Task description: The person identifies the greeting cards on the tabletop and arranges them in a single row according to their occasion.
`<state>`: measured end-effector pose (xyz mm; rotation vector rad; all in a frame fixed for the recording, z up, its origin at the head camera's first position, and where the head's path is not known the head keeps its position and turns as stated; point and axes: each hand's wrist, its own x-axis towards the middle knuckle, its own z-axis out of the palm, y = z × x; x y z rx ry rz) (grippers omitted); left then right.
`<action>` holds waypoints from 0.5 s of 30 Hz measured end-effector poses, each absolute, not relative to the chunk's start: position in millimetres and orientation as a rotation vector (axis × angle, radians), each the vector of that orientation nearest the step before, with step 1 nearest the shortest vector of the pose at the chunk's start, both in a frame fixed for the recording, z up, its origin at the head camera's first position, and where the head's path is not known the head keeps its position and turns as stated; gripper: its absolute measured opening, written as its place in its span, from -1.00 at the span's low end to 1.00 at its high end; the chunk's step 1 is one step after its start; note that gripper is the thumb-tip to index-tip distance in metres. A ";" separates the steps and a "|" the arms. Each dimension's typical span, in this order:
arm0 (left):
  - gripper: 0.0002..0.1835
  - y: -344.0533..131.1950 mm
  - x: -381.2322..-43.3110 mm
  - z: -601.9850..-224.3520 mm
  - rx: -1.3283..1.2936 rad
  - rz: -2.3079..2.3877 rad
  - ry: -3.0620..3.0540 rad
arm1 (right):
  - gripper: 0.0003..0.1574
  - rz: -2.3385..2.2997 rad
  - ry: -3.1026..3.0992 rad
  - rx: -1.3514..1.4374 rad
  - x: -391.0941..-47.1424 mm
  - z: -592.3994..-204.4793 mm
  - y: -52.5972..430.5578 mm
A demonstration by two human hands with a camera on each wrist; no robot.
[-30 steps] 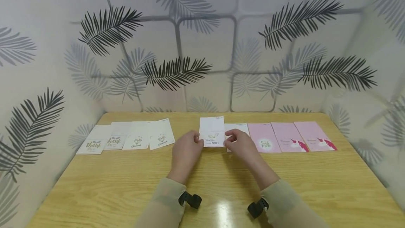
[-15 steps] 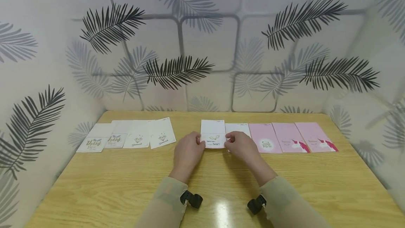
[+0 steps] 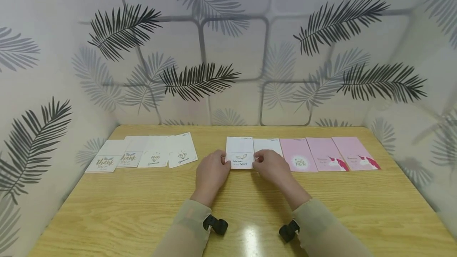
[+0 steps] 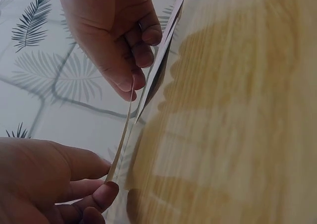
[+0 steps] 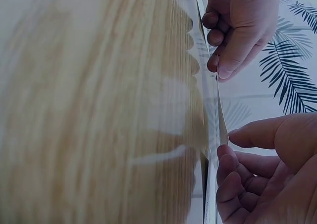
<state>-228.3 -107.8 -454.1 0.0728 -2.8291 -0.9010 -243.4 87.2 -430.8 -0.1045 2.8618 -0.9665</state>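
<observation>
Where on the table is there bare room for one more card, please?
The table is bare left of the left sleeve, in front of the thank-you cards, and right of the right sleeve, in front of the pink cards; also between the sleeves, narrower. Crowded: around the heart card, pinched by left hand and right hand, and the cards to its right.

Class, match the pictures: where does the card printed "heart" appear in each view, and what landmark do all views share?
Head: the card is just below centre, between the left hand and right hand.
Left wrist: the card is a thin, edge-on strip left of centre.
Right wrist: the card is a thin strip right of centre.
Shared landmark: the wooden table.
</observation>
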 end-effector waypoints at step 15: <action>-0.69 -106.9 -229.5 -458.2 0.075 -0.861 -2.874 | -0.53 -0.941 2.861 -0.129 -240.1 -429.8 86.7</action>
